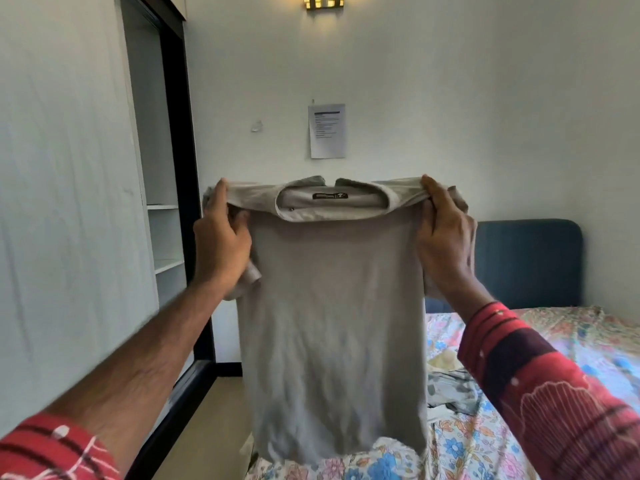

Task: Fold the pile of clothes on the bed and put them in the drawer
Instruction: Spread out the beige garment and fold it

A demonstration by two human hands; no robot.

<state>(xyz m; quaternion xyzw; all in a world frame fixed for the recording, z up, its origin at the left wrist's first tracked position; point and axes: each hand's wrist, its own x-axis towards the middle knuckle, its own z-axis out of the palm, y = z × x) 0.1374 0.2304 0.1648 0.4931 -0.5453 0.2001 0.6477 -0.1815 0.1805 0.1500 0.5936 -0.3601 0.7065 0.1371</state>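
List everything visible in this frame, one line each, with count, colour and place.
T-shirt: one, grey, held up in the air at centre.
Clothes: small pile, grey-green, on the bed behind the shirt.
Bed: one, floral sheet, lower right.
Headboard: one, dark blue, right.
Paper: one, white, on the far wall.
Wall lamp: one, lit, top.
Wardrobe: one, white shelves, left.
Left hand: grips the shirt's shoulder.
Right hand: grips the other shoulder.
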